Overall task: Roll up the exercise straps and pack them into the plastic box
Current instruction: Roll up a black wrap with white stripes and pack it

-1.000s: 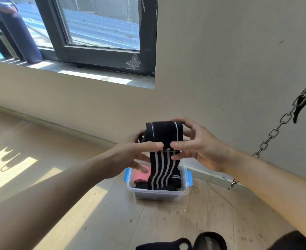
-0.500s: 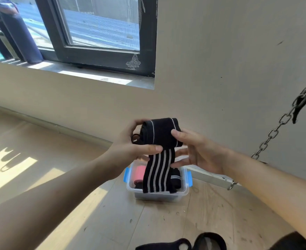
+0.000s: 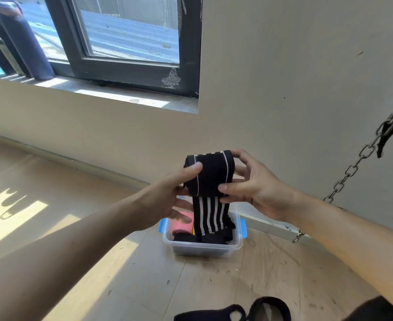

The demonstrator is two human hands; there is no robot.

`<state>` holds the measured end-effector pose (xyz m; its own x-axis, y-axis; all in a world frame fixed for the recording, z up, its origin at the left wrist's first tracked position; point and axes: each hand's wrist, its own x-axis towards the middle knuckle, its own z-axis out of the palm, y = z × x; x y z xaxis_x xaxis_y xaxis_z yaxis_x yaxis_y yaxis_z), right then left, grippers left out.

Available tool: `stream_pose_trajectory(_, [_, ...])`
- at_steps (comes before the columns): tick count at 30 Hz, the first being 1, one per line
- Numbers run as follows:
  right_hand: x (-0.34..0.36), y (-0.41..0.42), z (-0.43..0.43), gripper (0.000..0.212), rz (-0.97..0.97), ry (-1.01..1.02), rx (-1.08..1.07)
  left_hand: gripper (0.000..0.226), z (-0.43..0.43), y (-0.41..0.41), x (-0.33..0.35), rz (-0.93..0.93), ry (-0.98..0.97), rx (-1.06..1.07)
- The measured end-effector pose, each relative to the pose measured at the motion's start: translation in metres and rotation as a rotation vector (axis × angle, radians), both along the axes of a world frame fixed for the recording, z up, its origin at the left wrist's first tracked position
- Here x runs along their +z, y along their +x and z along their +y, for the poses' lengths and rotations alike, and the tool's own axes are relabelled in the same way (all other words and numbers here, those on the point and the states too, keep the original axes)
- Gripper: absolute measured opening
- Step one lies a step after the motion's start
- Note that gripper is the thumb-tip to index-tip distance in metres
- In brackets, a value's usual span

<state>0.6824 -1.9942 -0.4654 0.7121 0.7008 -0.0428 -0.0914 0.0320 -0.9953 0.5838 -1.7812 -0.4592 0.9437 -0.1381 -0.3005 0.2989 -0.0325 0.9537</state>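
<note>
A black strap with white stripes (image 3: 210,179) is partly rolled in the air between both hands. My left hand (image 3: 167,200) grips the roll's left side, thumb on its front. My right hand (image 3: 253,188) holds the right side with thumb and fingers curled round it. The loose striped tail hangs down into a clear plastic box (image 3: 202,247) with blue clips on the floor below. Inside the box lie a pink roll (image 3: 185,220) and several dark rolled straps.
The box stands on a wooden floor near a beige wall under a dark-framed window (image 3: 126,42). A metal chain (image 3: 353,170) hangs at the right, down to the skirting. A black item (image 3: 237,311) lies on the floor at the bottom edge.
The roll has turned and grown thicker. The hanging tail is shorter, and both hands have shifted their hold around the roll.
</note>
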Motion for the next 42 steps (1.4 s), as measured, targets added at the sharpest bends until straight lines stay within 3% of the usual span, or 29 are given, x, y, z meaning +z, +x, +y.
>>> stream_pose_trajectory(5, [-0.001,-0.003,0.003,0.074,-0.128,-0.080,0.031,0.042,-0.002,0.003,-0.001,-0.096,0.032,0.080])
stream_pose_trajectory(7, [0.003,-0.003,0.000,0.075,-0.085,-0.129,0.094,0.045,0.000,0.004,0.001,-0.124,0.002,0.112])
stream_pose_trajectory(11, [0.011,-0.002,-0.004,0.053,0.095,-0.195,0.204,0.049,0.004,0.003,0.003,-0.192,-0.042,0.163])
stream_pose_trajectory(14, [0.010,-0.001,-0.002,0.057,0.181,-0.195,0.165,0.056,0.004,0.001,-0.003,-0.245,-0.039,0.166])
stream_pose_trajectory(22, [0.010,0.004,-0.005,0.050,0.076,-0.223,0.108,0.072,-0.003,-0.001,-0.010,-0.396,0.221,0.097])
stream_pose_trajectory(24, [0.011,0.007,-0.007,0.055,0.049,-0.187,0.103,0.073,-0.001,0.001,-0.006,-0.349,0.208,0.081])
stream_pose_trajectory(28, [0.006,0.008,-0.009,0.065,-0.027,-0.183,0.111,0.048,0.002,0.003,-0.005,-0.148,0.194,-0.012])
stream_pose_trajectory(33, [-0.001,0.007,-0.011,0.070,-0.156,-0.207,0.140,0.050,0.001,0.003,-0.013,-0.058,0.135,-0.065])
stream_pose_trajectory(36, [-0.002,0.007,-0.010,0.062,-0.280,-0.304,0.105,0.056,0.006,0.004,-0.017,-0.053,0.121,-0.052])
stream_pose_trajectory(39, [-0.007,0.010,-0.009,0.064,-0.123,-0.304,0.144,0.072,0.009,0.007,-0.017,-0.046,0.046,-0.025])
stream_pose_trajectory(42, [-0.017,0.009,-0.005,0.075,0.038,-0.257,0.167,0.060,0.004,0.008,-0.015,-0.056,-0.040,0.069])
